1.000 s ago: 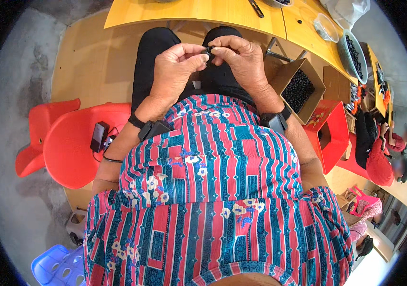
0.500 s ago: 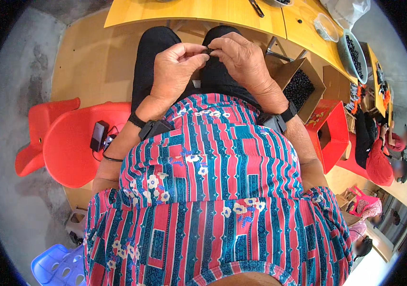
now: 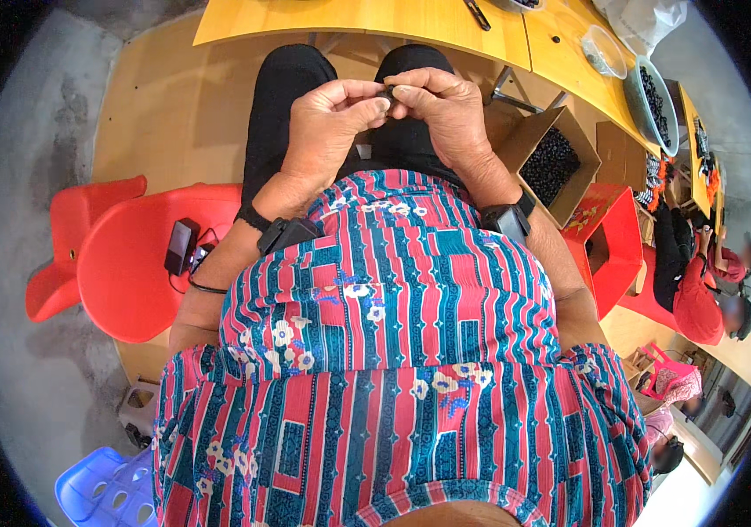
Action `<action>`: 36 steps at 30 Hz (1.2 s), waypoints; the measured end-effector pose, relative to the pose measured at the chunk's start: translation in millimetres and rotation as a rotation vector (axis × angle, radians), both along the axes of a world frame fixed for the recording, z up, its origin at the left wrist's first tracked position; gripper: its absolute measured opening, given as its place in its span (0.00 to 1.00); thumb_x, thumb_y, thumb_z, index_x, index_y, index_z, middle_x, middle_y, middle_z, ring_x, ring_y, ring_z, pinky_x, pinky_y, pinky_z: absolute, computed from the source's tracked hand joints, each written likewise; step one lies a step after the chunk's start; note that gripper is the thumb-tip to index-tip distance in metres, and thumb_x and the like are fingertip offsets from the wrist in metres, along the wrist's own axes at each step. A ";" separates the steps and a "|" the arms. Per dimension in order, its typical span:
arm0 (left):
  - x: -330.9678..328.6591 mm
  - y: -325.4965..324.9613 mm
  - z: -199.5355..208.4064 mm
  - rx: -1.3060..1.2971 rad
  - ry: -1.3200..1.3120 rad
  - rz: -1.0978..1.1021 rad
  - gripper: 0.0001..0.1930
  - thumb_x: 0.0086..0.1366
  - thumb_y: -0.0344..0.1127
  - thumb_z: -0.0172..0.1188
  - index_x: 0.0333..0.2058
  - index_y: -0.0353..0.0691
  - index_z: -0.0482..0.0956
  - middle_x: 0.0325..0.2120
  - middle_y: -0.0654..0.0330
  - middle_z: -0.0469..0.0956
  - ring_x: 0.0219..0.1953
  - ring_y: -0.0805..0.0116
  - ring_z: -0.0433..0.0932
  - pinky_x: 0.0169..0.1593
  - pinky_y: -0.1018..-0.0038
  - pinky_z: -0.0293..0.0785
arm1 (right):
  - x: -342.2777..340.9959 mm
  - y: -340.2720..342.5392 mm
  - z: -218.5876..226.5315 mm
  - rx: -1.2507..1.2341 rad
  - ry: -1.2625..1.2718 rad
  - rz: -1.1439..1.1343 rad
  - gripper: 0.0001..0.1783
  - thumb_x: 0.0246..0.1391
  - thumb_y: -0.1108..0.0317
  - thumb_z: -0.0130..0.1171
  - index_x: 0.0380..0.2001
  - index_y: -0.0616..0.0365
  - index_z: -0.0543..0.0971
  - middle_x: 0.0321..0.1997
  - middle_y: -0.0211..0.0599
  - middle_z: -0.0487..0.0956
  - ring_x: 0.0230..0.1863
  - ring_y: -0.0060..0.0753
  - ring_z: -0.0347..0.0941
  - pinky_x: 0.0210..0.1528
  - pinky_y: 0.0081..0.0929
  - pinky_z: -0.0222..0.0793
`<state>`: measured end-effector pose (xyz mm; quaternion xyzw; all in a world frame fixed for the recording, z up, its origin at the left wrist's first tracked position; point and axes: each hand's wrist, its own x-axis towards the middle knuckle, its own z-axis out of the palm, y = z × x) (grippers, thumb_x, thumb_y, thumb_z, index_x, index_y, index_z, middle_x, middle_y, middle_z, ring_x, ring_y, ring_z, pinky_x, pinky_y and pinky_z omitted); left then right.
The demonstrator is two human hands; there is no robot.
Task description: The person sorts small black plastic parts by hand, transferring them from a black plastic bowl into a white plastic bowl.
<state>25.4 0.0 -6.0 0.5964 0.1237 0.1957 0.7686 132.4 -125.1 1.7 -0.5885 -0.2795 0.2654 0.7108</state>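
Above my lap, a small dark piece [image 3: 386,93] is pinched between the fingertips of both hands; its exact kind is too small to make out. My left hand [image 3: 326,123] is closed, thumb and forefinger on the piece. My right hand [image 3: 442,107] is closed too, its thumb and forefinger meeting the left fingertips at the same piece. The fingers cover most of it. To the right of my right hand, a cardboard box [image 3: 581,176] holds many small black pieces [image 3: 551,165].
A yellow table [image 3: 366,18] runs ahead, bearing a black tool [image 3: 477,14], a clear plastic bowl [image 3: 602,53] and a green basin [image 3: 671,114] of black pieces. Red chairs [image 3: 138,272] stand left, a red box-shaped stool [image 3: 613,255] right. Several people sit farther right.
My right thumb has shifted up over the small dark piece, and the right fingers have curled under. The left hand stays nearly in place, with the piece still between both hands.
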 end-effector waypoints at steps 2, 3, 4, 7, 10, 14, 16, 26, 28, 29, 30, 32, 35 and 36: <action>0.1 0.0 -2.4 -0.085 0.004 -0.018 0.10 0.58 0.26 0.60 0.39 0.30 0.77 0.30 0.58 0.79 0.31 0.76 0.77 0.37 0.83 0.75 | -0.7 0.7 -2.9 0.000 -0.065 -0.015 0.08 0.51 0.79 0.56 0.36 0.64 0.80 0.27 0.32 0.79 0.27 0.19 0.73 0.32 0.15 0.71; -0.3 -0.3 -2.7 -0.085 0.005 -0.016 0.10 0.58 0.26 0.60 0.39 0.30 0.77 0.30 0.58 0.79 0.31 0.76 0.77 0.37 0.83 0.75 | -1.3 1.4 -4.6 0.000 -0.131 -0.028 0.08 0.51 0.79 0.56 0.36 0.64 0.80 0.28 0.31 0.79 0.27 0.19 0.73 0.32 0.15 0.71; -0.3 -1.1 -2.8 -0.126 0.004 -0.020 0.10 0.58 0.25 0.59 0.39 0.29 0.77 0.30 0.58 0.79 0.31 0.75 0.78 0.37 0.82 0.76 | -1.6 2.5 -7.0 0.000 -0.130 -0.026 0.08 0.51 0.79 0.56 0.36 0.64 0.80 0.28 0.31 0.79 0.27 0.19 0.73 0.32 0.15 0.71; 2.5 -2.8 -4.3 -0.216 -0.014 -0.032 0.10 0.58 0.25 0.59 0.39 0.28 0.76 0.30 0.56 0.79 0.32 0.73 0.78 0.38 0.81 0.76 | -1.3 2.9 -11.5 0.047 -0.282 -0.077 0.06 0.50 0.78 0.57 0.32 0.65 0.80 0.27 0.33 0.78 0.26 0.19 0.74 0.30 0.16 0.72; 2.5 -3.9 -4.0 -0.228 -0.026 -0.019 0.10 0.58 0.25 0.59 0.40 0.27 0.76 0.31 0.55 0.79 0.33 0.72 0.79 0.39 0.80 0.77 | -2.8 2.7 -10.2 0.057 -0.257 -0.073 0.05 0.51 0.77 0.57 0.32 0.64 0.81 0.26 0.32 0.78 0.26 0.18 0.73 0.30 0.17 0.71; 2.8 -4.3 -2.1 -0.126 -0.031 0.007 0.11 0.58 0.25 0.59 0.40 0.27 0.76 0.30 0.55 0.79 0.33 0.72 0.79 0.39 0.79 0.77 | -3.8 1.5 -8.0 0.049 0.060 -0.055 0.06 0.53 0.73 0.57 0.31 0.63 0.81 0.26 0.32 0.77 0.27 0.20 0.73 0.33 0.18 0.70; 3.4 -4.8 -2.7 -0.099 -0.042 0.014 0.10 0.58 0.25 0.59 0.39 0.28 0.76 0.30 0.56 0.79 0.32 0.73 0.78 0.38 0.80 0.76 | -3.2 1.9 -7.2 0.025 0.106 -0.058 0.07 0.53 0.71 0.57 0.31 0.63 0.80 0.26 0.32 0.77 0.27 0.21 0.73 0.34 0.18 0.71; 5.8 -4.0 -3.3 0.101 -0.094 0.107 0.08 0.57 0.25 0.60 0.36 0.30 0.78 0.27 0.62 0.79 0.30 0.80 0.76 0.34 0.84 0.73 | -2.6 3.1 -2.0 0.071 0.536 0.128 0.10 0.54 0.63 0.57 0.30 0.59 0.76 0.25 0.30 0.74 0.28 0.24 0.71 0.38 0.29 0.72; 5.1 -4.8 0.0 0.128 -0.098 0.102 0.08 0.58 0.25 0.59 0.36 0.30 0.78 0.27 0.61 0.79 0.29 0.79 0.76 0.33 0.84 0.73 | -1.6 2.8 -0.5 0.045 0.591 0.166 0.12 0.53 0.60 0.57 0.29 0.58 0.75 0.24 0.29 0.73 0.27 0.24 0.70 0.38 0.30 0.72; 4.8 -5.1 1.0 0.155 -0.101 0.098 0.08 0.58 0.24 0.59 0.36 0.30 0.77 0.27 0.61 0.79 0.28 0.79 0.76 0.32 0.84 0.74 | -0.1 3.2 -0.6 -0.019 0.574 0.190 0.13 0.53 0.57 0.56 0.29 0.57 0.75 0.24 0.28 0.73 0.26 0.24 0.70 0.37 0.30 0.72; 4.7 -5.4 1.4 0.155 -0.100 0.096 0.08 0.58 0.24 0.59 0.36 0.30 0.77 0.27 0.61 0.79 0.28 0.79 0.76 0.32 0.84 0.74 | 0.7 3.3 -0.6 -0.083 0.557 0.214 0.15 0.53 0.54 0.56 0.28 0.55 0.75 0.23 0.28 0.72 0.24 0.23 0.69 0.35 0.29 0.72; 4.6 -6.0 2.1 0.086 -0.122 0.083 0.07 0.58 0.24 0.58 0.36 0.29 0.77 0.26 0.60 0.78 0.27 0.78 0.77 0.30 0.83 0.75 | 0.6 3.4 -0.5 -0.086 0.580 0.260 0.15 0.53 0.53 0.55 0.28 0.55 0.75 0.23 0.28 0.72 0.24 0.23 0.68 0.34 0.29 0.71; 1.9 -4.2 4.3 0.059 -0.074 0.042 0.10 0.58 0.27 0.60 0.40 0.32 0.77 0.33 0.62 0.78 0.35 0.79 0.75 0.41 0.82 0.72 | 0.5 3.5 0.2 -0.088 0.588 0.296 0.16 0.54 0.53 0.54 0.28 0.55 0.75 0.22 0.28 0.72 0.23 0.22 0.68 0.33 0.28 0.71; 1.9 -3.9 3.6 0.060 -0.074 0.042 0.10 0.58 0.27 0.60 0.40 0.32 0.77 0.33 0.62 0.78 0.35 0.79 0.75 0.41 0.82 0.72 | 0.4 3.7 0.4 -0.087 0.572 0.286 0.16 0.54 0.53 0.54 0.28 0.55 0.75 0.22 0.28 0.72 0.22 0.22 0.68 0.33 0.28 0.71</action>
